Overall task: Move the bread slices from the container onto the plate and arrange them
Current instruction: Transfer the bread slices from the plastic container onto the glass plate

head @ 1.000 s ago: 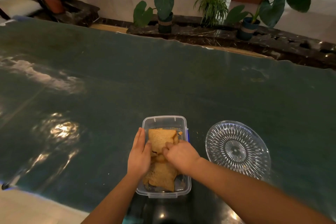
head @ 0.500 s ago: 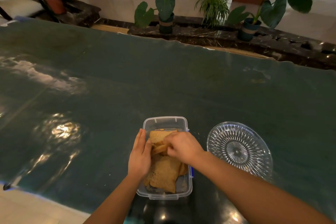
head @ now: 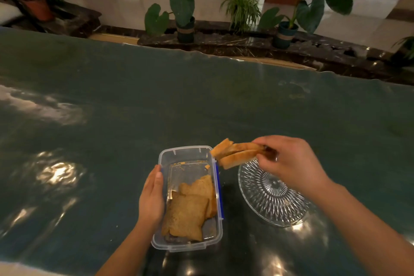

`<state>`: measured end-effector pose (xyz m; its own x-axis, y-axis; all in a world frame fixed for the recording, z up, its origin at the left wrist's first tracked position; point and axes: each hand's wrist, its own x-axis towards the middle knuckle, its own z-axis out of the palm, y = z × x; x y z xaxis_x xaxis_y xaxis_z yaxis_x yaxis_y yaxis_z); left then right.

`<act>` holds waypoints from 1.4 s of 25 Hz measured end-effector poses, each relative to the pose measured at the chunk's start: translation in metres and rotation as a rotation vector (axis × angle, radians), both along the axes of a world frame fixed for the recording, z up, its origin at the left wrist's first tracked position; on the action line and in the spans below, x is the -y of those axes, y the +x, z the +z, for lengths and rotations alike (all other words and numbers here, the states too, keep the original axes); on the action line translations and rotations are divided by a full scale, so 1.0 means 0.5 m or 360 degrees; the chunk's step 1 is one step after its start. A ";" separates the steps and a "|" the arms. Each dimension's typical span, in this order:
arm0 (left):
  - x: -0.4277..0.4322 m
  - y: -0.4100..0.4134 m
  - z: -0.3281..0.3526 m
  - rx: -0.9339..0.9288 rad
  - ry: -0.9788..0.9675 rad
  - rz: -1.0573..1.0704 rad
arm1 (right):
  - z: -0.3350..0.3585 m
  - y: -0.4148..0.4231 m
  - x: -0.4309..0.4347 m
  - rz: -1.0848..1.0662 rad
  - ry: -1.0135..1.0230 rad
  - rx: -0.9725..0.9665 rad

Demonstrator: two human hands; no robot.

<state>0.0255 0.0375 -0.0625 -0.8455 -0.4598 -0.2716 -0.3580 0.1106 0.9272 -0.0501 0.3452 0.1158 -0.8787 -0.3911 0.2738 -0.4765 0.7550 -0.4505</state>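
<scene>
Head view, nearest first: the left hand (head: 151, 197) lies flat against the left wall of the clear plastic container (head: 166, 244), fingers together, steadying it. Inside it lie about 2 toasted slices (head: 187, 214), rough, dry and ragged at the edges, with crumbs beyond them. Further out, the right hand (head: 291, 163) pinches 2 or 3 held slices (head: 235, 152) by one end, over the far rim of the cut-glass plate (head: 264, 206), which is bare. They look light, stiff and brittle; I judge a grip nearer the middle safer. All rests on a glossy green table (head: 201, 96).
</scene>
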 end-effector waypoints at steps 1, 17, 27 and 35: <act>0.000 0.000 -0.002 -0.0001 -0.0088 -0.0030 | -0.007 -0.009 -0.033 -0.0096 0.0048 -0.0008; 0.002 0.002 -0.013 -0.0004 -0.0364 -0.0094 | -0.298 0.129 -0.183 -0.0590 0.0480 0.0327; -0.004 0.005 0.001 0.0003 -0.0354 -0.0084 | -0.170 0.073 0.238 0.0482 0.0496 0.0450; -0.006 0.004 -0.001 -0.0030 -0.0376 -0.0093 | -0.249 0.043 0.330 0.0588 0.1287 0.0657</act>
<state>0.0278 0.0405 -0.0632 -0.8764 -0.4590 -0.1460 -0.3273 0.3451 0.8796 -0.0284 0.1805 -0.0086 -0.6296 -0.5953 -0.4992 -0.6662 0.7442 -0.0472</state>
